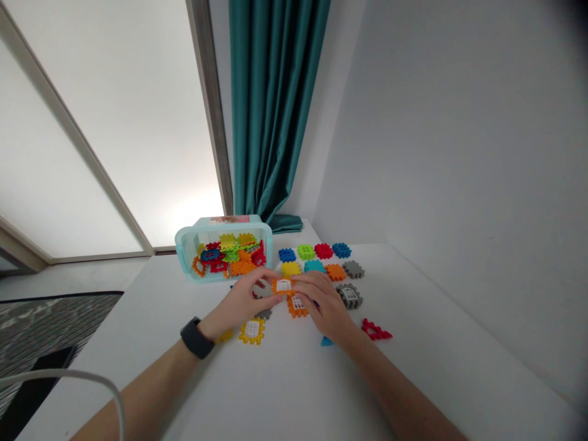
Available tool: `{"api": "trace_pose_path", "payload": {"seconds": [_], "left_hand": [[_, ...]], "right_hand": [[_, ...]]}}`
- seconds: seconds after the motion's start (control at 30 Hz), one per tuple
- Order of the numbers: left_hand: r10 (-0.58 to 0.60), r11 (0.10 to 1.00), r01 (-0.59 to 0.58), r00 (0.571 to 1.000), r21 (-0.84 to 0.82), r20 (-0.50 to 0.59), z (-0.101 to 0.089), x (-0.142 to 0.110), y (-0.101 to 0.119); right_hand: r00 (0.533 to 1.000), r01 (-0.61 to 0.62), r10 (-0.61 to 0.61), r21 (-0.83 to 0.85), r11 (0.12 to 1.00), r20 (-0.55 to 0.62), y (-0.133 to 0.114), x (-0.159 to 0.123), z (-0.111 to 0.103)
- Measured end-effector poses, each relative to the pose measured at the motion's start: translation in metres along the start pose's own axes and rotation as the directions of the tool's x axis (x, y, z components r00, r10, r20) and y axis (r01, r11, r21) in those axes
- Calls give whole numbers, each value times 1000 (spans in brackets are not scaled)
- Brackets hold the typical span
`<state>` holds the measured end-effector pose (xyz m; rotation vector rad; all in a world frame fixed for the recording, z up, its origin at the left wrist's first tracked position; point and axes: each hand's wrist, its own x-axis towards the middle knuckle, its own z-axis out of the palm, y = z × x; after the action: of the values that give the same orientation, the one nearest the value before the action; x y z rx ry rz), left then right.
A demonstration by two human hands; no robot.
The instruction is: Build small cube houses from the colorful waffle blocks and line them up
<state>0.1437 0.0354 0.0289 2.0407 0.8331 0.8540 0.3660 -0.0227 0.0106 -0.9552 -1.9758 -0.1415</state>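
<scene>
Both my hands meet over the white table (285, 380). My left hand (241, 304), with a black watch on its wrist, and my right hand (324, 303) pinch a small orange toothed tile with a white window (283, 285) between their fingertips. A second orange window tile (295, 304) lies just under my right fingers. A yellow window tile (252, 330) lies below my left hand. A grey window tile (350, 296) sits to the right of my right hand.
A pale blue clear box (223, 250) full of coloured tiles stands behind my hands. Loose tiles in blue, green, red, yellow, teal, orange and grey lie in two rows (321, 260). A red triangle (375, 331) lies at right. Wall right, teal curtain (271, 110) behind.
</scene>
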Motion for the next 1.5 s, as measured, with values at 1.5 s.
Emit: {"api": "trace_pose_path", "payload": {"seconds": [1.5], "left_hand": [[379,786,-261,920,561,-103,27,-6,-12]], "right_hand": [[978,-26,24,4,1000,206,20,-4,-25]]}}
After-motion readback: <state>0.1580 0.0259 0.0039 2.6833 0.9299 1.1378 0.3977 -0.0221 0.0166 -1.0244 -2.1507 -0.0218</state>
